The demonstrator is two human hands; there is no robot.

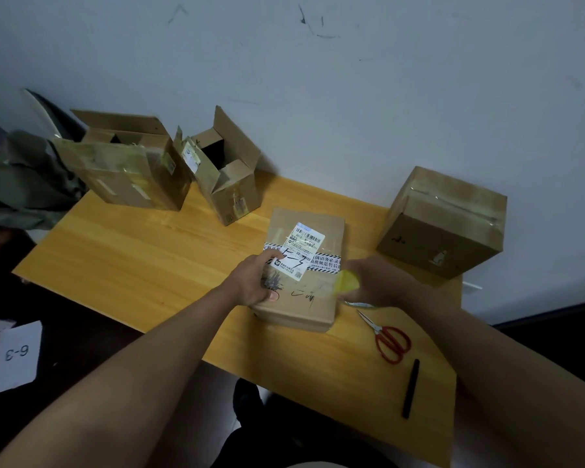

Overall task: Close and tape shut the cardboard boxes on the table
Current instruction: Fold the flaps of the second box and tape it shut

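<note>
Left hand [255, 280] grips the flat closed box's [304, 268] near-left edge; blurred right hand [368, 282] holds yellowish tape [347, 282] alongside. Two open boxes [129, 160] [223, 167] behind, contents hidden.

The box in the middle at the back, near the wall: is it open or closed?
Open. The middle back box has its top flaps standing up and apart, and its dark inside is visible. No tape closes its top.
</note>
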